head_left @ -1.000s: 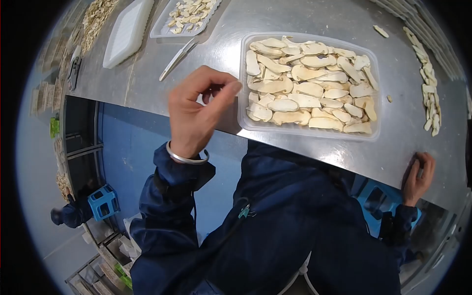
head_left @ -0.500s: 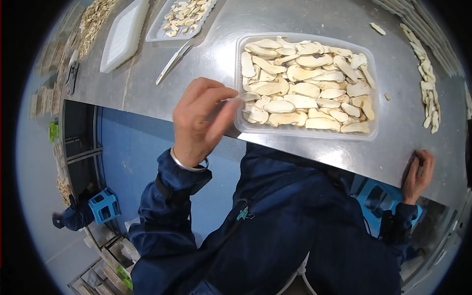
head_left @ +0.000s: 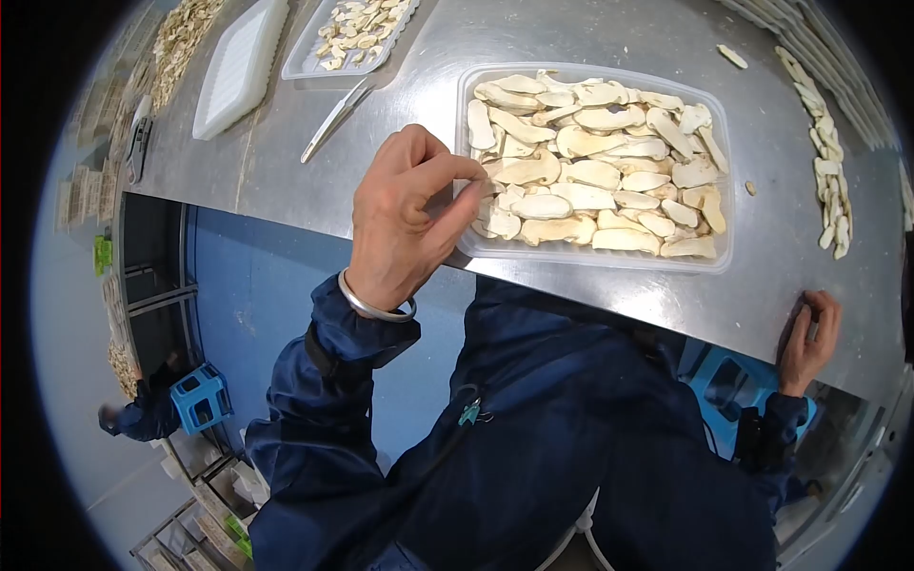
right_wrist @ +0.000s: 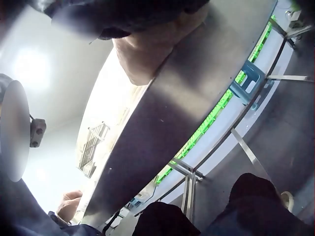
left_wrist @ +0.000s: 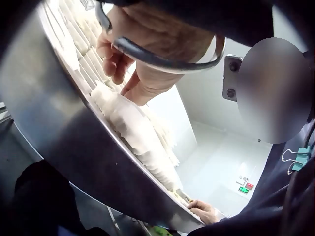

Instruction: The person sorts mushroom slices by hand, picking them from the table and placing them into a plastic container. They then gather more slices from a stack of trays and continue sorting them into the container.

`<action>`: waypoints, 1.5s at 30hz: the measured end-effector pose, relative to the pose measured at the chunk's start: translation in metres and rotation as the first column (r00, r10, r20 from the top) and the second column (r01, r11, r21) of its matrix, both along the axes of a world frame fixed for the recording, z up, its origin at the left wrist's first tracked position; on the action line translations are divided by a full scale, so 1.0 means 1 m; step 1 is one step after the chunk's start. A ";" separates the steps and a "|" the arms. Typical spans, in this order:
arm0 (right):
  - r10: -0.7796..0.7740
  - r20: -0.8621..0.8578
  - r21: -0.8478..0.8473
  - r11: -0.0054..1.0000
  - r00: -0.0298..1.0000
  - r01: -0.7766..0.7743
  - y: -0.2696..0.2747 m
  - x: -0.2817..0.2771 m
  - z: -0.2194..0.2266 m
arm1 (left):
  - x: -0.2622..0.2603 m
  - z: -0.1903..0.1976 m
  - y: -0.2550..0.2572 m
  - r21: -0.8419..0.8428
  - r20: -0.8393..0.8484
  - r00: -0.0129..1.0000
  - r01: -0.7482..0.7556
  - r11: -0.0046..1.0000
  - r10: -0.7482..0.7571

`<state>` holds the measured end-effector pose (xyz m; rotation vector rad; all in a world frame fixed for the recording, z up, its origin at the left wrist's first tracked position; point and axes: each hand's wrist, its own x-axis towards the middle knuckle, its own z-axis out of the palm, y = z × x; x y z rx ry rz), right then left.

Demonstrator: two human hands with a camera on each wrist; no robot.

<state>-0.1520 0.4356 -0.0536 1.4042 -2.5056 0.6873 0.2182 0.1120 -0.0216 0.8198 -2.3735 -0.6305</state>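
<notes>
A clear plastic tray (head_left: 728,190) on the steel table holds rows of sliced mushrooms (head_left: 590,174), pale and laid flat side by side. My left hand (head_left: 405,214), with a silver bangle at its wrist, reaches over the tray's left rim. Its thumb and index finger come together on a small mushroom slice (head_left: 491,187) at that edge, partly hidden by the fingertips. In the left wrist view the same hand (left_wrist: 147,54) is over the tray's side, fingers bent downward. My right hand (head_left: 812,343) rests at the table's front edge on the right, loosely curled and holding nothing.
A knife (head_left: 335,119) lies left of the tray. Behind it stand a smaller tray of slices (head_left: 303,67) and a white plastic tray (head_left: 238,67). A line of slices (head_left: 826,157) runs along the right, near stacked trays (head_left: 828,57). A blue stool (head_left: 202,398) stands at lower left.
My left hand has moved a little right, from beside the tray to over its left rim, its fingertips now at a slice there. The right hand stays at the table edge.
</notes>
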 end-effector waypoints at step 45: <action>0.065 0.135 0.080 0.994 0.989 -0.076 -0.048 0.031 0.079 | 0.033 -0.025 -0.001 0.354 -0.209 0.928 -0.222 0.908 0.308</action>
